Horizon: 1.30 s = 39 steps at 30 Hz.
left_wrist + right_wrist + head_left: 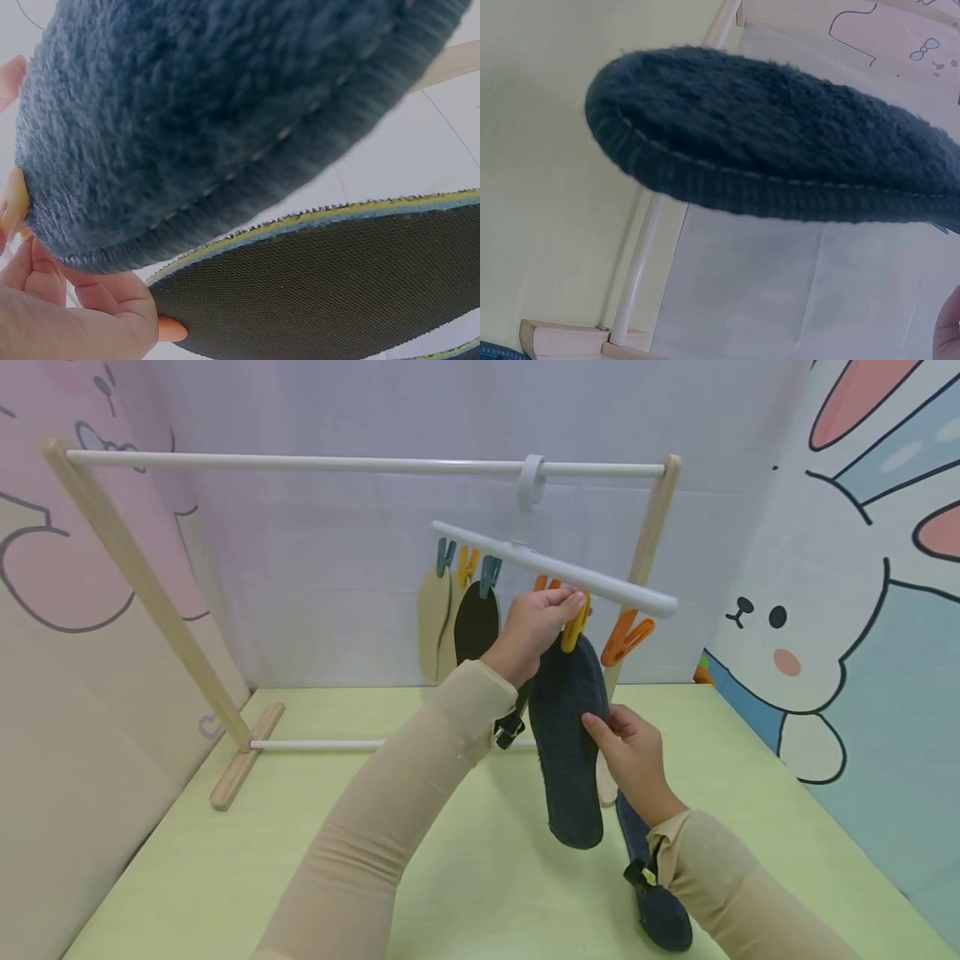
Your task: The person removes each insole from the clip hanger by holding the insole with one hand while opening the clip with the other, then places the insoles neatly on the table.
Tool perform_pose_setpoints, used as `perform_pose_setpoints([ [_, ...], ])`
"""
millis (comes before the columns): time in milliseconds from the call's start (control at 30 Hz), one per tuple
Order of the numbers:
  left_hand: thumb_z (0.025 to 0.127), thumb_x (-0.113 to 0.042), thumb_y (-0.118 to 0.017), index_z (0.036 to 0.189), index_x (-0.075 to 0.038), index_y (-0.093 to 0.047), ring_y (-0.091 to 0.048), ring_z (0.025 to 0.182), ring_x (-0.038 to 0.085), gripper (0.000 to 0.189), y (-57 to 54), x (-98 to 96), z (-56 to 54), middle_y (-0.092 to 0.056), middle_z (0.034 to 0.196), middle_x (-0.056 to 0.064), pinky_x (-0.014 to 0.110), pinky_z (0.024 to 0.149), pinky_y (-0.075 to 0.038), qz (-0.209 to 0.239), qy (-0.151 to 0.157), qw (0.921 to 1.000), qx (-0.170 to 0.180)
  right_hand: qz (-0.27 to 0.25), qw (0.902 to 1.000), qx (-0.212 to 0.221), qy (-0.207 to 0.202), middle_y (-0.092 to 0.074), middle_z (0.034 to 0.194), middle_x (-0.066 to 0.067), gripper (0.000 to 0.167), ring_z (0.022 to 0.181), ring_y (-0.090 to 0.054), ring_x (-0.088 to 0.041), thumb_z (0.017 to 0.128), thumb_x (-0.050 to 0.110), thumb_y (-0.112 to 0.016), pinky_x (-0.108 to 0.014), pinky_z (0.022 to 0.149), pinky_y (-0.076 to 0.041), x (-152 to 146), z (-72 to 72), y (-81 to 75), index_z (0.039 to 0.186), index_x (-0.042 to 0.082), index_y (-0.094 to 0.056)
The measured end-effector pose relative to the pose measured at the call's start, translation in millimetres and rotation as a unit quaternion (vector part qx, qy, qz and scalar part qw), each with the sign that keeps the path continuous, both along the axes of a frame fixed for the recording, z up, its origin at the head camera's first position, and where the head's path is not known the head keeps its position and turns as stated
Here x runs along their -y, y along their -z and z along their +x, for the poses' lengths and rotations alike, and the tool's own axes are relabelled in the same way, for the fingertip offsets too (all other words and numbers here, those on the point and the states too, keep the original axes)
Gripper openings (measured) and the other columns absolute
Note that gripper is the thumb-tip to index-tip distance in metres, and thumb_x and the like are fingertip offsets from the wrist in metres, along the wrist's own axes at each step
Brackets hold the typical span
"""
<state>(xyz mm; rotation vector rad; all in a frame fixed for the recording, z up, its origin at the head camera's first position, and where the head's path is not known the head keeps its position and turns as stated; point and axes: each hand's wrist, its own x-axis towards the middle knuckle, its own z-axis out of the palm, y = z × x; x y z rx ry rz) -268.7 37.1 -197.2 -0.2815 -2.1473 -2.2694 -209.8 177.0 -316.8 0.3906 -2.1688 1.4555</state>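
Observation:
A dark blue fuzzy insole (pixel 572 739) hangs upright under the white hanger bar (pixel 600 581), a yellow clothespin (pixel 574 625) at its top edge. My left hand (pixel 528 631) pinches that clothespin just below the bar. My right hand (pixel 633 760) holds the insole's right edge about midway down, thumb on the fuzzy face. The left wrist view has the fuzzy face close up, with my left fingers partly hidden behind its rounded end. An orange clothespin (pixel 626 637) hangs from the bar's right end. Stitched edging (pixel 727 184) runs along the insole in the right wrist view.
Farther along the bar hang a black insole (pixel 477 622) and beige insoles (pixel 433 627) on green and yellow clothespins. A hook (pixel 531 485) sits on the wooden rack's white rail (pixel 300 462). Another dark blue insole (pixel 666 918) lies on the table (pixel 465 902) beneath my right wrist.

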Motion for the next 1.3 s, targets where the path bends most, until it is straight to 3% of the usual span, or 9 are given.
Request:
perform_pose_setpoints([
  [567, 0.098, -0.021, -0.056, 0.121, -0.002, -0.065, -0.056, 0.112, 0.018, 0.031, 1.9, 0.6, -0.6, -0.068, 0.113, 0.009, 0.040, 0.105, -0.035, -0.023, 0.007, 0.9997, 0.002, 0.009, 0.9997, 0.019, 0.013, -0.065, 0.084, -0.022, 0.013, 0.071, -0.053, -0.002, 0.091, 0.000, -0.062, -0.014, 0.069, -0.045, -1, -0.4, 5.9, 0.096, -0.012, -0.064],
  [967, 0.098, -0.023, -0.055, 0.122, -0.004, -0.065, -0.054, 0.119, 0.019, 0.032, 1.4, 4.8, -2.5, -0.065, 0.118, 0.007, 0.043, 0.107, -0.032, -0.045, 0.004, 0.9988, 0.018, -0.010, 0.9999, 0.005, -0.007, -0.065, 0.081, -0.022, 0.012, 0.068, -0.052, 0.000, 0.090, -0.003, -0.064, -0.013, 0.066, -0.044, 3, -3.0, 7.1, 0.094, -0.014, -0.064],
  [1300, 0.098, -0.023, -0.057, 0.118, -0.004, -0.068, -0.046, 0.128, 0.019, 0.030, 2.5, 4.2, -3.2, -0.063, 0.124, 0.005, 0.048, 0.109, -0.026, -0.038, 0.003, 0.9991, 0.017, 0.007, 0.9998, 0.018, 0.010, -0.066, 0.080, -0.020, 0.013, 0.068, -0.051, -0.001, 0.090, 0.000, -0.065, -0.015, 0.066, -0.043, 0, -3.2, 10.9, 0.095, -0.013, -0.065],
])
